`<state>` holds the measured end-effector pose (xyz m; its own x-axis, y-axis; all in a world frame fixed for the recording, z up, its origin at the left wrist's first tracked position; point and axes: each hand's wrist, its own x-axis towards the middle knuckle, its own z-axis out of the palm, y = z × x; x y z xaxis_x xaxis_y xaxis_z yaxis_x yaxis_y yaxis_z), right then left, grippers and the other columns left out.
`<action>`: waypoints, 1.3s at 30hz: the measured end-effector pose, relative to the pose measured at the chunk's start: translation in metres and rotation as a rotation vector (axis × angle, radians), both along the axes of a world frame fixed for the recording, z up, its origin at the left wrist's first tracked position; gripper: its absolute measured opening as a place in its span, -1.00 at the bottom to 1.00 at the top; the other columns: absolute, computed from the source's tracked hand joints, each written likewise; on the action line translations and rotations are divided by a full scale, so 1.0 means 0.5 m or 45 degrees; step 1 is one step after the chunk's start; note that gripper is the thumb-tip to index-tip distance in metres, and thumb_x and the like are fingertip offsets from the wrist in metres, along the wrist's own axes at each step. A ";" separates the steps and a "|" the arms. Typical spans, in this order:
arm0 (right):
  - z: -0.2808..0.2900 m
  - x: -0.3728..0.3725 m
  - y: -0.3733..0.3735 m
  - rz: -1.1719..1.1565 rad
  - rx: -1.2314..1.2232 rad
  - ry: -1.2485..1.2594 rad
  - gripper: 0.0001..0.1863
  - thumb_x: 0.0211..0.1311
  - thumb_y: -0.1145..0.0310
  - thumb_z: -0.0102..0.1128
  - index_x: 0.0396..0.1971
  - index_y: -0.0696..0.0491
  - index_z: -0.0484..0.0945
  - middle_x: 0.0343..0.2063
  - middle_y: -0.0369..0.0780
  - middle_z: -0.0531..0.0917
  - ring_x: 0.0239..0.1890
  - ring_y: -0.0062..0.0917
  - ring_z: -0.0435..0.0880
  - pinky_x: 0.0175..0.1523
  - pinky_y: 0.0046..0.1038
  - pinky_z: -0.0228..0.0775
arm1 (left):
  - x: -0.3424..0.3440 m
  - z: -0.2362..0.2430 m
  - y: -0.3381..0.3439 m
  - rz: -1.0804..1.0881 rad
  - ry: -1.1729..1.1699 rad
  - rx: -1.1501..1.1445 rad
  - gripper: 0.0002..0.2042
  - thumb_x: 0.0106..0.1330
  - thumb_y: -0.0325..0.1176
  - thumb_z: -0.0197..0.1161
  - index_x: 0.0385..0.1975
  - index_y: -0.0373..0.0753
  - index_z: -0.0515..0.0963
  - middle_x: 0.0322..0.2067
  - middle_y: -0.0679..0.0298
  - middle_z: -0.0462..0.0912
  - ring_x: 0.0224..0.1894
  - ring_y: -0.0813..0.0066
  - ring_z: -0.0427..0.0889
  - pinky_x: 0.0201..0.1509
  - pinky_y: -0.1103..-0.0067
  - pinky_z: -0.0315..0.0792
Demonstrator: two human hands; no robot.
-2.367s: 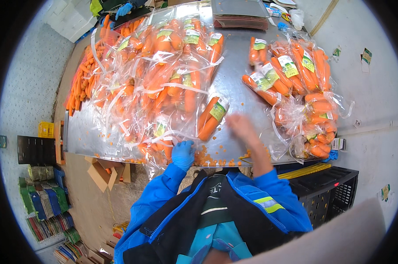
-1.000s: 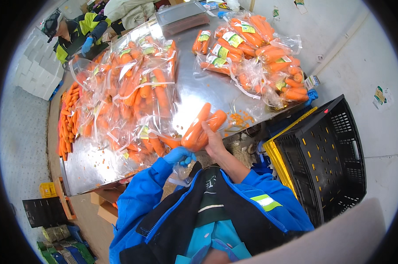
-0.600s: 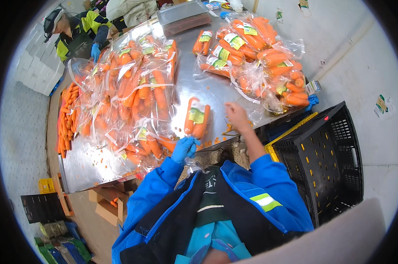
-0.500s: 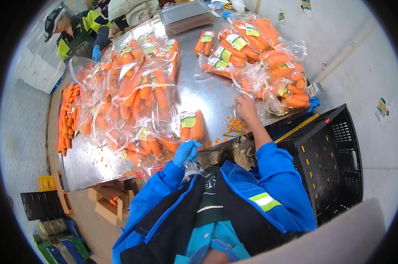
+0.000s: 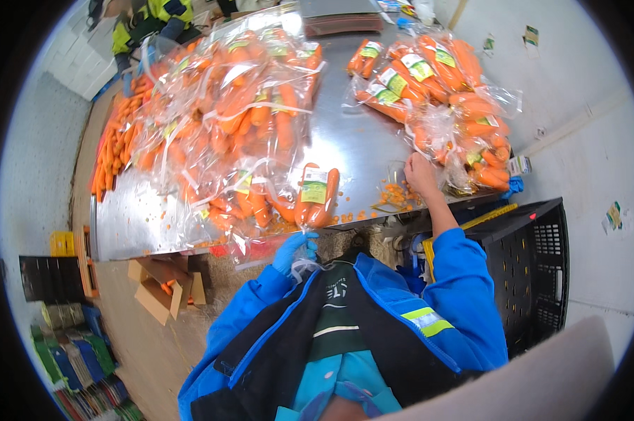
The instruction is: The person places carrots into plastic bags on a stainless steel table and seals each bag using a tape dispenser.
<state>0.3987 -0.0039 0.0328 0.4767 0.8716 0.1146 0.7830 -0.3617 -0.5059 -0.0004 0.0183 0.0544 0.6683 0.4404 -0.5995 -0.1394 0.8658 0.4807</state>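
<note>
The person's left hand (image 5: 291, 255), wearing a thin blue glove, is standing just off the near edge of the wide grey metal table (image 5: 355, 130). Its fingers are closing tightly around the gathered neck of a clear plastic bag of two thick orange carrots with a white-and-green label (image 5: 316, 191). The carrots are lying on the table at its near edge, immediately beyond the fingertips; the neck is running off that edge into the grip, and loose clear film is protruding below the fingers.

The person's right hand (image 5: 421, 174), bare, is resting low over the table's near right part, well apart from the bag. Its fingers are bending inward; whether they are holding anything, I cannot tell from here. Small orange carrot pieces (image 5: 400, 194) are lying just beside it on the table.

A large heap of bagged carrots in clear film (image 5: 257, 116) is covering the table's left half, and a smaller pile of labelled carrot bags (image 5: 429, 76) is occupying its right side. Loose slender orange carrots (image 5: 113, 151) are lying at the table's left end. An open brown cardboard box (image 5: 156, 300) is standing on the floor below the table's near left edge.
</note>
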 end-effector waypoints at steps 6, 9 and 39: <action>0.134 -0.308 0.059 0.736 0.382 0.306 -0.79 0.06 0.49 -0.03 -0.26 0.09 0.45 -0.36 -0.10 0.51 -0.34 -0.26 0.52 -0.23 -0.35 0.38 | 0.007 -0.066 -0.023 -0.003 0.499 0.709 -0.79 0.32 -0.25 -0.02 -0.25 -0.25 0.44 -0.55 0.32 0.45 -0.53 0.65 0.41 -0.49 0.72 0.32; 0.112 -0.439 0.089 1.095 0.293 -0.018 -0.74 -0.05 0.52 -0.03 -0.28 0.13 0.47 -0.41 -0.11 0.47 -0.27 -0.26 0.49 -0.21 -0.33 0.39 | 0.015 -0.102 -0.026 0.029 0.567 0.870 -0.80 0.32 -0.25 -0.01 -0.28 -0.25 0.41 -0.55 0.33 0.41 -0.57 0.67 0.37 -0.55 0.74 0.28; 0.030 -0.455 -0.093 0.043 -0.135 1.918 -0.85 0.19 0.37 0.02 -0.42 0.16 0.40 -0.56 -0.25 0.52 -0.59 -0.62 0.51 -0.51 -0.63 0.39 | 0.044 -0.004 0.034 -0.202 0.165 0.261 -0.94 0.11 -0.48 0.14 -0.46 -0.31 0.51 -0.52 0.28 0.54 -0.50 0.56 0.50 -0.39 0.69 0.38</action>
